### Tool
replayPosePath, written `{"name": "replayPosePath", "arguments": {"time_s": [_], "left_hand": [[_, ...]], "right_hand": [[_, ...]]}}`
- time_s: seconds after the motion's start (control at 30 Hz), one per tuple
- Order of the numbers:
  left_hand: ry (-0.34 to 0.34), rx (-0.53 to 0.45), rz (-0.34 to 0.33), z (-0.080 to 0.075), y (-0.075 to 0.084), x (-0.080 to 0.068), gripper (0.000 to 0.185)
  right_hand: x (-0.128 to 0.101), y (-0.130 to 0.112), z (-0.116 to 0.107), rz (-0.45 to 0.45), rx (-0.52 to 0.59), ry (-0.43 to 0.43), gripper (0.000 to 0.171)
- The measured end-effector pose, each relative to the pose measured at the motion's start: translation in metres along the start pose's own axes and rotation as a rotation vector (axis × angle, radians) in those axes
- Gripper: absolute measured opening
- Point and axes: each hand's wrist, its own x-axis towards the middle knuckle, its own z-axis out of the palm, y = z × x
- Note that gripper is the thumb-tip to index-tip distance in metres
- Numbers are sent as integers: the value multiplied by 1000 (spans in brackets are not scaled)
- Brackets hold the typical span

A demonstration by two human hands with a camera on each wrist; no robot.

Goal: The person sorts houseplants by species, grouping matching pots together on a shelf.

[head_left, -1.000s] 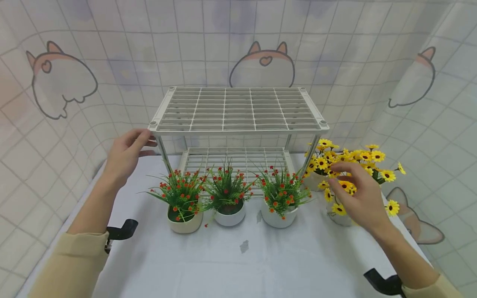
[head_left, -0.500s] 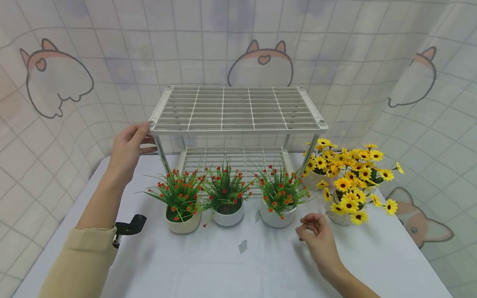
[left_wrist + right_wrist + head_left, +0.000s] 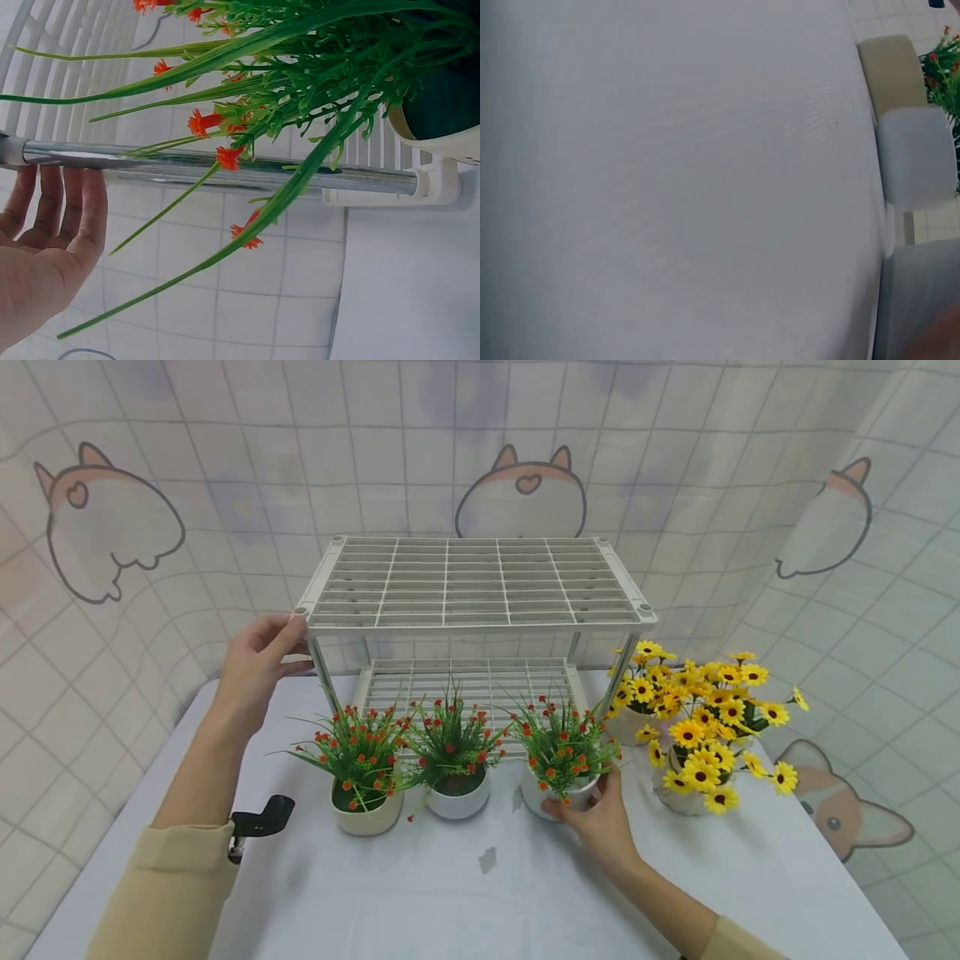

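My left hand [image 3: 258, 668] holds the front left corner of a white two-tier wire rack [image 3: 480, 627], thumb at the top corner. In the left wrist view its fingertips press against the metal post [image 3: 262, 174]. Low on the right, my right hand [image 3: 603, 827] grips the white pot of a red-flowered potted plant [image 3: 558, 743], thumb at the front and fingers round the right side. That pot [image 3: 922, 277] appears at the right wrist view's lower right, beside a blurred bit of hand. Two similar plants, a middle one [image 3: 453, 752] and a left one [image 3: 360, 756], stand beside it.
Yellow-flowered potted plants [image 3: 701, 768] stand right of the rack, partly overlapping one another. A white cloth [image 3: 420, 893] covers the table. Behind and at the sides hangs a checked curtain [image 3: 405, 452] with cartoon animals.
My right hand has left the yellow flowers, come down leftward and taken hold of the right red-flowered plant's pot. My left hand has stayed at the rack corner, its thumb now on it.
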Motion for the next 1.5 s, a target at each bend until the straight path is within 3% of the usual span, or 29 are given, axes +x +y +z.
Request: {"name": "replayPosePath", "arguments": {"time_s": [0.2, 0.57, 0.7, 0.93, 1.1, 1.23, 1.37, 1.5], "left_hand": [[-15, -31, 8, 0, 2, 3, 32], [-18, 15, 2, 2, 6, 4, 43], [-20, 11, -5, 2, 7, 3, 42], [-24, -2, -12, 0, 5, 0, 39], [-24, -16, -22, 1, 3, -2, 38], [-29, -28, -25, 1, 2, -2, 38], [-40, -39, -35, 1, 2, -2, 38], [-54, -83, -51, -1, 5, -2, 32]], "right_hand": [[6, -2, 2, -69, -52, -6, 112], [6, -12, -11, -32, -138, -15, 115], [-7, -23, -17, -118, -182, 9, 112], [-26, -89, -25, -366, -123, -63, 101], [-19, -149, -23, -545, -7, -113, 91], [-9, -188, -16, -654, -7, -114, 88], [9, -219, -4, -672, -54, -89, 88], [38, -241, 17, -605, -44, -98, 96]]}}
